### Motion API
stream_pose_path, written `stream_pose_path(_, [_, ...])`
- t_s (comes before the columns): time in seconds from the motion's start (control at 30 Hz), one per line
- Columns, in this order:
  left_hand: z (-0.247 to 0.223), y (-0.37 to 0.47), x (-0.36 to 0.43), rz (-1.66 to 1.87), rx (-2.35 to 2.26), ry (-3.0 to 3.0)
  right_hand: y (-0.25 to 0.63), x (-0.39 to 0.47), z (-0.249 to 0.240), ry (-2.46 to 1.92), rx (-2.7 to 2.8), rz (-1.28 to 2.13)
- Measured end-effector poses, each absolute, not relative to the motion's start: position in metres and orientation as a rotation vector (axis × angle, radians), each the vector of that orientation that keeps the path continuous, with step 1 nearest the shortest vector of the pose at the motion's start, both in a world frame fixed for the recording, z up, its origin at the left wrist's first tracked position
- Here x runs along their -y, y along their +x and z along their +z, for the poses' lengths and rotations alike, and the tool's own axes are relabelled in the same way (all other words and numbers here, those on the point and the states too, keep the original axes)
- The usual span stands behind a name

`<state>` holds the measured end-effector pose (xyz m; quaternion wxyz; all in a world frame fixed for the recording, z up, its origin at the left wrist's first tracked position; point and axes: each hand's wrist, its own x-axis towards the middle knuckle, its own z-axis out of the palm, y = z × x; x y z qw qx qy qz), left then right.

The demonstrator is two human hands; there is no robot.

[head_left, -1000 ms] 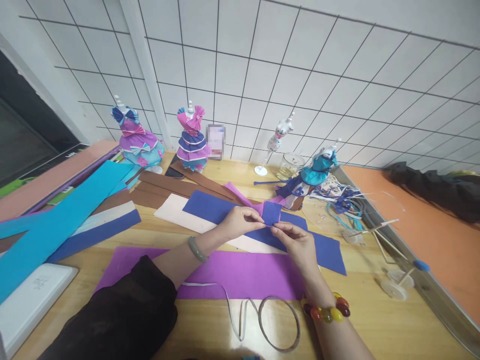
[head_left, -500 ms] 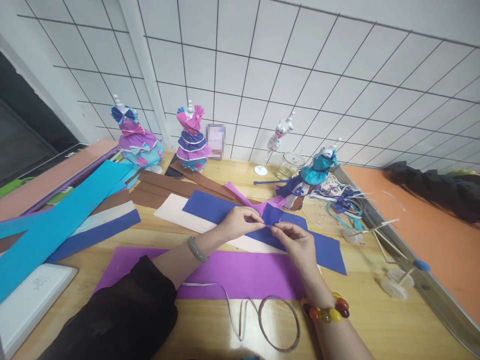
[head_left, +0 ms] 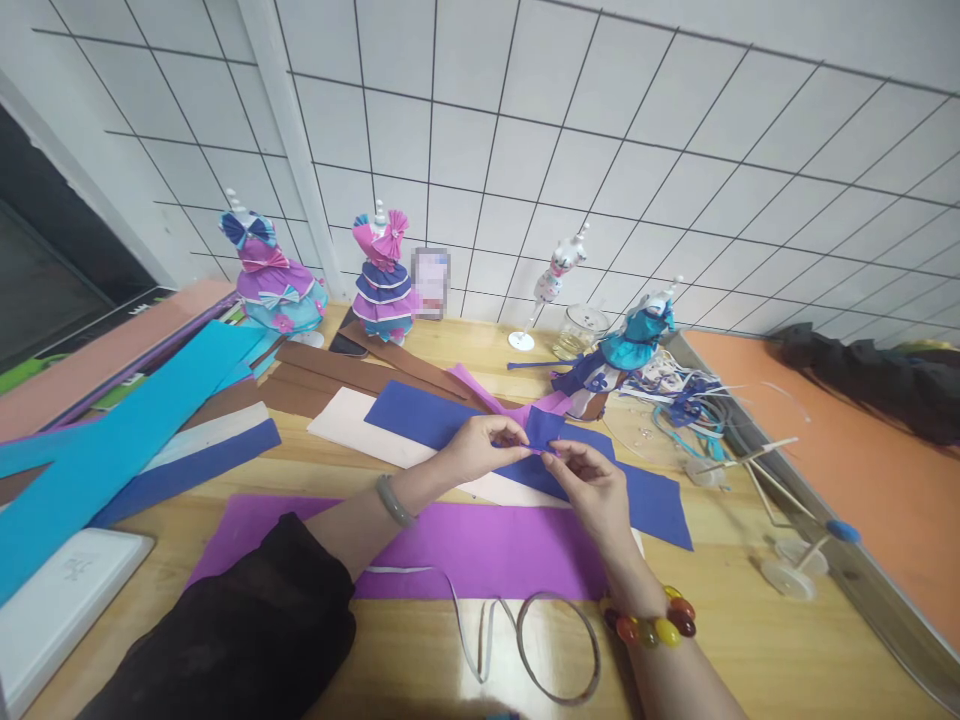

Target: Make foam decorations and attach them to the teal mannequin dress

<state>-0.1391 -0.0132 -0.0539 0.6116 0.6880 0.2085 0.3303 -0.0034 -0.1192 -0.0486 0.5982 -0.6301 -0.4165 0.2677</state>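
Between my two hands is a small piece of dark blue crepe paper (head_left: 543,426), with a purple edge along its bottom. My left hand (head_left: 484,447) pinches its lower left corner, and my right hand (head_left: 594,485) pinches the lower right. Under my hands lie long strips: a dark blue strip (head_left: 420,413), a cream strip (head_left: 341,428) partly beneath it, and a wide purple sheet (head_left: 487,550) nearer me. A pink-purple strip (head_left: 478,388) sticks out behind the small blue piece. A thin grey-white ribbon coil (head_left: 596,640) rests in front of the purple sheet.
Miniature dress forms in paper dresses (head_left: 274,275) (head_left: 384,285) (head_left: 637,340) stand along the back, with a bare form (head_left: 559,270) and a glass jar (head_left: 581,330). Turquoise strips (head_left: 127,440) and a white device (head_left: 75,600) lie left. Wooden stick stands (head_left: 799,570) are at right.
Both hands keep their pinch on the small blue piece. It has shifted very slightly, and a little more purple shows along its lower edge.
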Motion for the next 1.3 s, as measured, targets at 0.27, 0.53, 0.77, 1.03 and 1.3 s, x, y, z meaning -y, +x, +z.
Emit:
stream_pose_path(0.27, [-0.058, -0.139, 0.014, 0.631, -0.393, 1.585, -0.008, 0.118, -0.049, -1.461, 1.025, 0.666])
stream_pose_path(0.53, [-0.06, -0.138, 0.013, 0.654, -0.481, 1.582, -0.006, 0.118, -0.052, -1.485, 1.075, 0.631])
stream_pose_path(0.77, [-0.063, -0.139, 0.013, 0.654, -0.495, 1.653, -0.005, 0.118, -0.055, -1.495, 1.086, 0.642])
stream_pose_path(1.03, [-0.062, -0.138, 0.014, 0.697, -0.509, 1.68, -0.002, 0.118, -0.059, -1.513, 1.109, 0.603])
stream_pose_path(1.3, [-0.063, -0.138, 0.012, 0.686, -0.525, 1.71, -0.001, 0.119, -0.054, -1.569, 1.309, 0.425])
